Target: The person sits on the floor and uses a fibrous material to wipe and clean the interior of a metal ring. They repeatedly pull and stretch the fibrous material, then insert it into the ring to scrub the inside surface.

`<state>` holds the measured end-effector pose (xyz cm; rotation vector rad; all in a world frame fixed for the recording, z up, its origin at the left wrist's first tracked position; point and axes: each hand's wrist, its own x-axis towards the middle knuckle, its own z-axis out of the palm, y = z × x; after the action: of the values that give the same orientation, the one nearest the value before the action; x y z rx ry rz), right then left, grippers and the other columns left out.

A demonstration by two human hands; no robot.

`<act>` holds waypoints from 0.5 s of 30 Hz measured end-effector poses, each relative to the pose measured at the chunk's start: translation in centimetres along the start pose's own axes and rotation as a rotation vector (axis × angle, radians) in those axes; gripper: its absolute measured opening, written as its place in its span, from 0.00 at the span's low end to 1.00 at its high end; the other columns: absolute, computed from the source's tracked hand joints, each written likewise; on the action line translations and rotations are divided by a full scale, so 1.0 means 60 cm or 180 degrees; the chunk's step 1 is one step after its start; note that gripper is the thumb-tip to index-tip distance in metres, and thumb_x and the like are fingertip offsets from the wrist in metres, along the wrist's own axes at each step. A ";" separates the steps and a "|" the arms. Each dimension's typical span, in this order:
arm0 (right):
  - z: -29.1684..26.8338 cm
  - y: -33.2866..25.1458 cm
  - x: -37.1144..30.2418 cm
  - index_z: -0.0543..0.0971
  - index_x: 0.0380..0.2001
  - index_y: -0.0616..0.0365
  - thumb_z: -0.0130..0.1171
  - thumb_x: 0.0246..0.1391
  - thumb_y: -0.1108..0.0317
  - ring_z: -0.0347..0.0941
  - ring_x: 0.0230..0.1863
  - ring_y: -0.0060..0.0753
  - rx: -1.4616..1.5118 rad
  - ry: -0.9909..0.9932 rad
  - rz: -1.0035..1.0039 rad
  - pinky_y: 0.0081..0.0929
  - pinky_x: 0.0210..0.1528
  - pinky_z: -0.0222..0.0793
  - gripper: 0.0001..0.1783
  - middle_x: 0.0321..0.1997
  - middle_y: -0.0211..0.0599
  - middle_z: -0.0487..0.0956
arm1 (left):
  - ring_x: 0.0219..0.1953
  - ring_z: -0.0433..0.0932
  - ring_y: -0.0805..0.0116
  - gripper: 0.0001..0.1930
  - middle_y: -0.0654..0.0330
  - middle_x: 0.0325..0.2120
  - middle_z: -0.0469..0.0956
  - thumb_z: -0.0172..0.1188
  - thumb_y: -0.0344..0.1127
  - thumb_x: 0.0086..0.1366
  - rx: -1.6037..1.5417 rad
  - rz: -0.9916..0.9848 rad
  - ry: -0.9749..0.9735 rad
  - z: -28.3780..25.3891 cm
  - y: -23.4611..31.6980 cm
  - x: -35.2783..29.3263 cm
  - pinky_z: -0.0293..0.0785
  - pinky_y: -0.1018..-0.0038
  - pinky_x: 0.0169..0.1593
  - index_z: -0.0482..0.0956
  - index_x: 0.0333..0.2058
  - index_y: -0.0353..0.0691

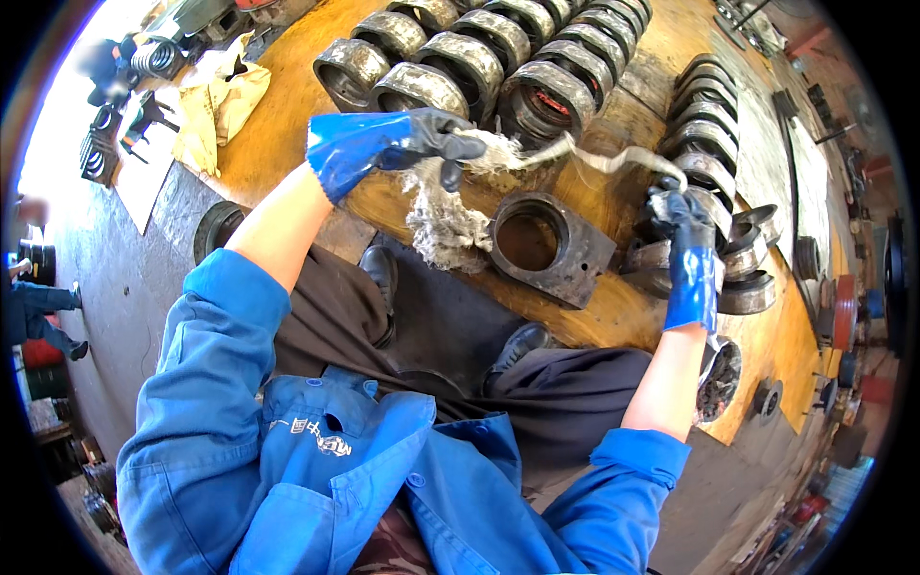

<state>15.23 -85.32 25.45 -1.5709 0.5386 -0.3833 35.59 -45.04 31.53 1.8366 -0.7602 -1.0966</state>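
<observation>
My left hand (417, 142), in a blue rubber glove, is closed on one end of a tangle of grey-white waste yarn (446, 225). A loose clump of the yarn hangs below that hand over the table's near edge. From there a twisted strand (613, 159) runs slackly across to my right hand (682, 216), also gloved in blue, whose fingers are closed on its other end. Between and below the hands, a dark metal block (580, 264) with a large round hole lies on the table. Scuffed metal rings (706, 171) stand in a row beside my right hand.
Several rows of thick metal rings (470, 67) stand at the table's far side. Loose rings (749, 290) lie at the right. A yellow cloth (225, 101) lies at the far left. A bowl-like container (719, 381) is near my right forearm. Another person (43, 302) shows at the left rim.
</observation>
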 end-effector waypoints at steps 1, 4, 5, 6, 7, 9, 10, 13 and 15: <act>-0.001 -0.015 -0.003 0.79 0.52 0.59 0.58 0.63 0.64 0.80 0.38 0.25 0.0168 0.0216 0.0136 0.22 0.37 0.77 0.17 0.43 0.36 0.83 | 0.37 0.75 0.79 0.19 0.67 0.33 0.81 0.58 0.51 0.69 0.0029 0.0007 -0.0009 -0.011 -0.006 0.004 0.71 0.76 0.43 0.81 0.42 0.38; -0.030 -0.022 0.013 0.75 0.57 0.54 0.55 0.65 0.63 0.81 0.44 0.35 0.1338 0.0400 0.0487 0.31 0.40 0.78 0.19 0.52 0.38 0.81 | 0.33 0.70 0.80 0.21 0.68 0.31 0.79 0.58 0.53 0.69 0.0155 0.0361 0.0844 -0.050 -0.056 0.006 0.70 0.76 0.41 0.82 0.41 0.39; -0.044 -0.010 0.014 0.75 0.56 0.53 0.55 0.64 0.63 0.81 0.45 0.37 0.1557 0.0355 0.0458 0.33 0.41 0.78 0.18 0.52 0.38 0.81 | 0.33 0.70 0.80 0.21 0.68 0.31 0.79 0.58 0.53 0.69 0.0179 0.0360 0.0847 -0.056 -0.057 0.001 0.70 0.76 0.41 0.82 0.41 0.39; -0.063 0.001 0.012 0.76 0.55 0.53 0.55 0.64 0.62 0.81 0.46 0.39 0.1772 0.0323 0.0427 0.35 0.42 0.78 0.17 0.52 0.38 0.81 | 0.33 0.70 0.80 0.20 0.68 0.31 0.78 0.58 0.53 0.68 0.0165 0.0611 0.1066 -0.059 -0.055 0.000 0.69 0.76 0.41 0.82 0.40 0.40; -0.074 0.010 0.015 0.76 0.54 0.53 0.54 0.65 0.62 0.81 0.47 0.41 0.2010 0.0549 0.0552 0.37 0.42 0.79 0.17 0.51 0.39 0.81 | 0.34 0.70 0.79 0.20 0.68 0.32 0.78 0.59 0.53 0.68 0.0039 0.0531 0.1048 -0.061 -0.049 -0.005 0.69 0.76 0.41 0.82 0.40 0.40; -0.098 0.031 0.014 0.76 0.54 0.53 0.53 0.65 0.62 0.81 0.48 0.42 0.2265 0.0807 0.0658 0.38 0.43 0.79 0.16 0.51 0.39 0.82 | 0.35 0.69 0.79 0.19 0.68 0.33 0.77 0.59 0.52 0.68 -0.0213 0.0371 0.1006 -0.067 -0.035 -0.014 0.68 0.76 0.42 0.81 0.40 0.40; -0.098 0.033 0.011 0.77 0.53 0.53 0.51 0.66 0.62 0.80 0.49 0.42 0.2346 0.0681 0.0579 0.39 0.45 0.78 0.16 0.51 0.39 0.82 | 0.35 0.70 0.79 0.19 0.68 0.33 0.77 0.59 0.52 0.68 -0.0207 0.0519 0.0946 -0.074 -0.038 -0.017 0.68 0.77 0.41 0.81 0.41 0.41; -0.109 0.045 0.028 0.77 0.51 0.53 0.48 0.67 0.62 0.80 0.50 0.42 0.2490 0.0480 0.0595 0.41 0.49 0.77 0.15 0.50 0.40 0.82 | 0.33 0.73 0.78 0.18 0.66 0.34 0.79 0.58 0.50 0.69 -0.0014 0.0873 0.1086 -0.076 -0.041 -0.015 0.71 0.78 0.36 0.80 0.41 0.40; -0.113 0.046 0.031 0.78 0.51 0.52 0.49 0.66 0.62 0.80 0.48 0.41 0.2252 0.0788 0.0807 0.39 0.46 0.78 0.15 0.48 0.39 0.83 | 0.33 0.76 0.76 0.17 0.63 0.36 0.80 0.57 0.47 0.70 -0.0347 0.0796 0.0581 -0.075 -0.032 -0.017 0.74 0.77 0.36 0.79 0.42 0.38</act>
<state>12.77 -92.02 23.05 -0.7690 0.6898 -0.5086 39.35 -41.76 31.40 1.6716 -0.7818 -0.7834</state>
